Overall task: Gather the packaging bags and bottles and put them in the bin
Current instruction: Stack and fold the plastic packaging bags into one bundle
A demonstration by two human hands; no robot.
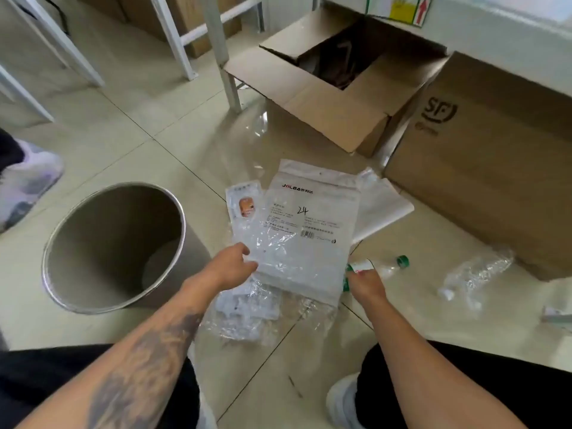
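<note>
- Our left hand (230, 265) pinches the lower left edge of a large frosted white zip packaging bag with red "JOLDA" lettering (309, 221), thumb on top.
- Our right hand (365, 281) is closed around a clear plastic bottle with a green cap and red-green label (391, 267) lying on the beige tiled floor (130, 144).
- Under the big bag lie a smaller clear pouch with an orange picture (244, 205), crumpled clear wrappers (247, 317) and a plain white bag (380, 209).
- A crushed clear bottle (476, 270) lies further right.
- The round metal bin (116, 246) stands open, left of the pile.
- Brown cardboard boxes (495, 168) stand behind.
</note>
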